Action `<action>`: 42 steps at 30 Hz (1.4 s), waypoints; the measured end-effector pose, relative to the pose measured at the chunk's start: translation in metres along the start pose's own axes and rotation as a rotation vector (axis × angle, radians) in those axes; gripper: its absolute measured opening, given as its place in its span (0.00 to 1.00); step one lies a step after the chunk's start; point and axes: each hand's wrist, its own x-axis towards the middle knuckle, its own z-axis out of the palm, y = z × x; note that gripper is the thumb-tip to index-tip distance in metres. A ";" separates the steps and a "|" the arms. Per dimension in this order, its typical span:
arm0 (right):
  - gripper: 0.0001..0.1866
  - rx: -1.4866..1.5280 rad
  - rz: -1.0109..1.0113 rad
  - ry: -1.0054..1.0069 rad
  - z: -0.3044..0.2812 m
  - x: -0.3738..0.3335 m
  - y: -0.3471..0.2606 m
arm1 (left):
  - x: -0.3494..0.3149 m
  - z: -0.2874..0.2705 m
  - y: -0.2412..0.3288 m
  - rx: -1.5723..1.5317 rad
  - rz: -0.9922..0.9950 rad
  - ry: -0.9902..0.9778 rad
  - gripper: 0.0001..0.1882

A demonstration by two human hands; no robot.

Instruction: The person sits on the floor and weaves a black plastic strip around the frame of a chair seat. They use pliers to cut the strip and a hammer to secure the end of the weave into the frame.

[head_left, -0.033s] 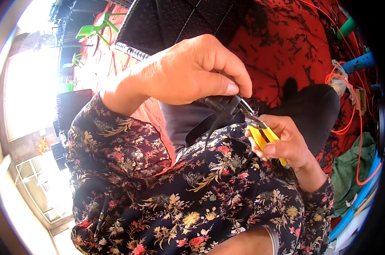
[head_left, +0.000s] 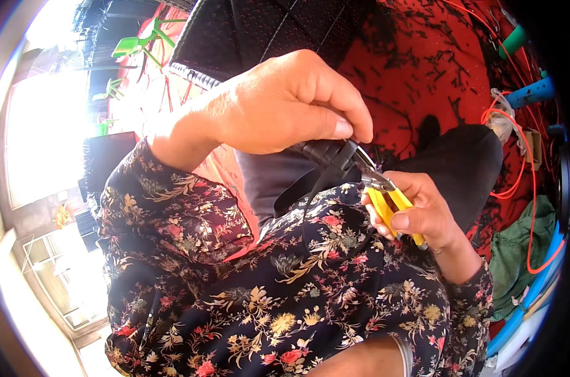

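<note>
Left grip (head_left: 285, 103) pinched closed over black piece (head_left: 331, 154), right grip (head_left: 428, 204) curled around yellow-handled cutters (head_left: 378, 182), handles partly spread.

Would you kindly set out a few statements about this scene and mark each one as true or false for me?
1. The right hand grips a pliers-like tool with yellow handles. True.
2. The tool's two handles are pressed together. False: they stand apart.
3. The left hand holds a black item. True.
4. The left hand wears a glove. False: it is bare.
5. A green cloth lies toward the right side of the picture. True.
6. The green cloth hangs from the left hand. False: it lies well apart from both hands.
</note>
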 end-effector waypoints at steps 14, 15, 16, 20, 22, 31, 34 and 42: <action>0.25 -0.922 -0.290 0.316 0.007 -0.016 -0.011 | -0.002 0.019 0.008 0.125 -0.005 0.191 0.07; 0.25 -0.897 -0.265 0.333 0.006 -0.018 -0.009 | -0.004 0.021 0.006 0.129 0.031 0.245 0.06; 0.25 -0.871 -0.242 0.351 0.005 -0.021 -0.007 | -0.007 0.022 0.004 0.134 0.068 0.298 0.06; 0.27 -0.727 -0.188 0.349 0.001 -0.025 0.000 | -0.009 0.025 -0.001 0.036 0.141 0.373 0.06; 0.28 -0.590 -0.233 0.287 -0.003 -0.025 0.007 | -0.009 0.023 -0.002 0.022 0.117 0.382 0.09; 0.35 -0.253 -0.272 0.415 -0.016 -0.048 0.011 | -0.040 0.041 -0.012 0.939 0.568 0.339 0.15; 0.37 -0.214 -0.231 0.303 -0.016 -0.049 0.010 | -0.041 0.060 -0.033 1.059 0.604 0.475 0.13; 0.35 -0.684 -0.309 -0.286 0.003 -0.029 0.001 | -0.039 0.072 -0.027 0.904 0.720 0.520 0.10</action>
